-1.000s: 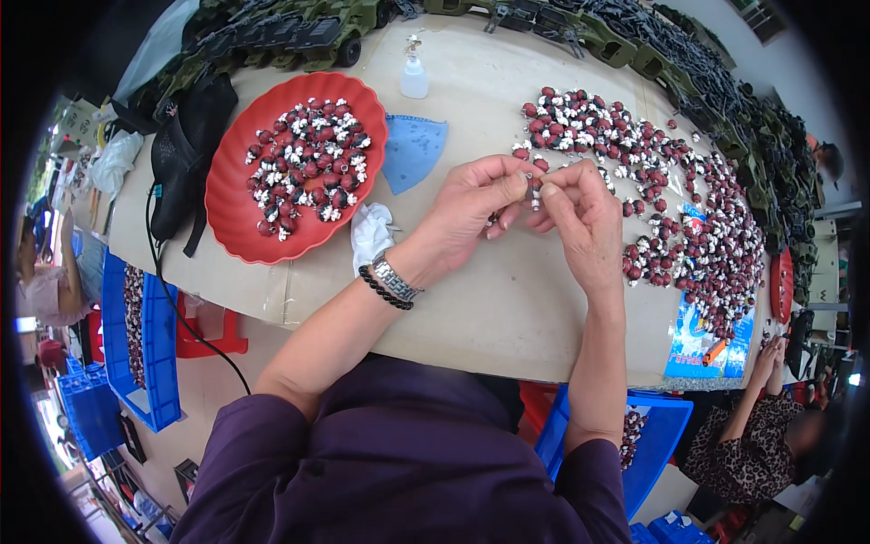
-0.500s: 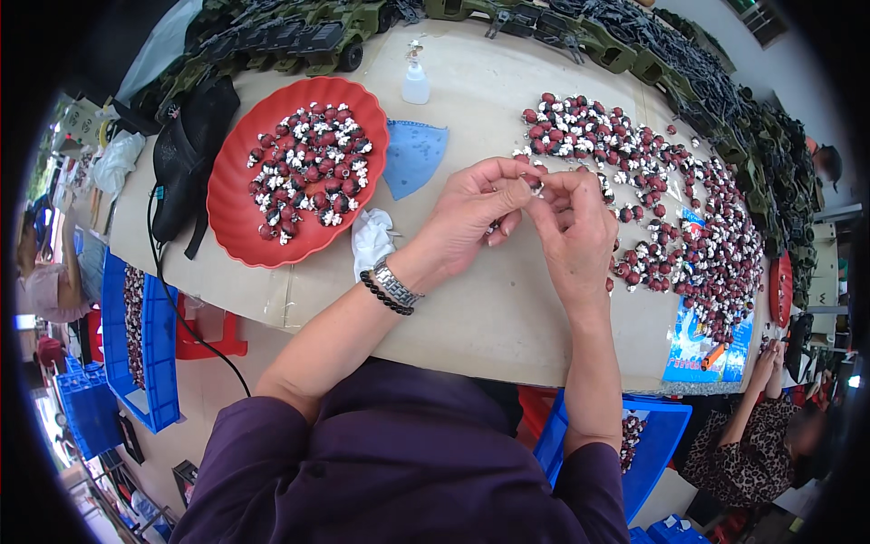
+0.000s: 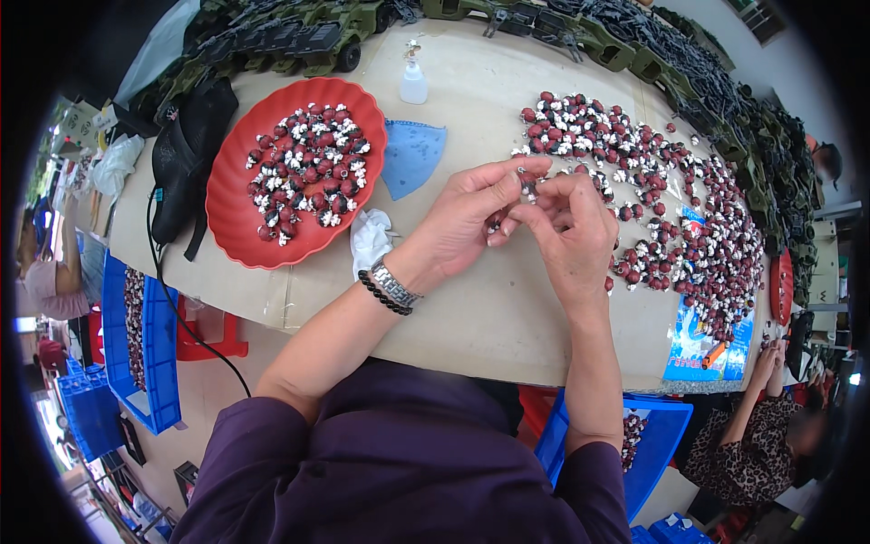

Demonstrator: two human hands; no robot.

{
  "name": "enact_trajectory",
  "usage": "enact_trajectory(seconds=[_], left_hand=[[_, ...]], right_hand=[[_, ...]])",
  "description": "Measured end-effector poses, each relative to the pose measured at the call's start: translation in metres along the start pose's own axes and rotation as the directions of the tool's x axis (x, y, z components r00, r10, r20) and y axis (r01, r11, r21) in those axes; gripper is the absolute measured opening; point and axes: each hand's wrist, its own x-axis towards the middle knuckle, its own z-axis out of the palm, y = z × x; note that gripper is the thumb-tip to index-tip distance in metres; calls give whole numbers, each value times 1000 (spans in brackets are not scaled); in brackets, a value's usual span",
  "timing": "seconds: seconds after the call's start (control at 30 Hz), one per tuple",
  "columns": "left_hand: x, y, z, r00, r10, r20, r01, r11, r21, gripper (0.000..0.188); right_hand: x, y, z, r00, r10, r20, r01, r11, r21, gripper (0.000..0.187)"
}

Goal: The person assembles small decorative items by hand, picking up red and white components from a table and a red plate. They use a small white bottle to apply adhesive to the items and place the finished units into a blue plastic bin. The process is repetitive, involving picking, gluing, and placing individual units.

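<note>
In front of me, my left hand [image 3: 467,213] pinches a small dark-red and white toy part [image 3: 528,188] between thumb and forefinger. Another dark-red part [image 3: 495,220] shows under its curled fingers. My right hand [image 3: 577,227] is closed in close from the other side, its fingertips at the same part; exactly where they grip is hidden. To the right of it, many like parts [image 3: 634,181] lie spread across the table. More of them [image 3: 308,172] fill a red scalloped tray [image 3: 227,231] at the left.
Beyond the tray stand a small white bottle [image 3: 413,83] and a blue cloth [image 3: 412,159]; a white crumpled cloth [image 3: 370,243] lies nearer. A black bag [image 3: 186,159] is at far left. Green toy vehicles [image 3: 317,41] line the back edge. Blue crates [image 3: 163,363] flank me.
My right thumb and fingertips have shifted lower around the toy part, which now shows more of its white side. My left hand has barely moved.
</note>
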Motion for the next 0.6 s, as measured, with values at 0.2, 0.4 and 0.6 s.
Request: enact_trajectory(seconds=[0.2,0.4,0.6], left_hand=[[1,-2,6,993,29,-113,-23,998,50,36],[0,-3,3,984,117,-138,-89,977,194,37],[-1,0,4,983,120,-138,-93,978,185,34]], right_hand=[[3,-5,1,1000,2,27,-2,1000,11,31],[4,-1,-1,952,255,171,-301,878,372,32],[7,1,-10,825,432,364,-547,452,705,33]])
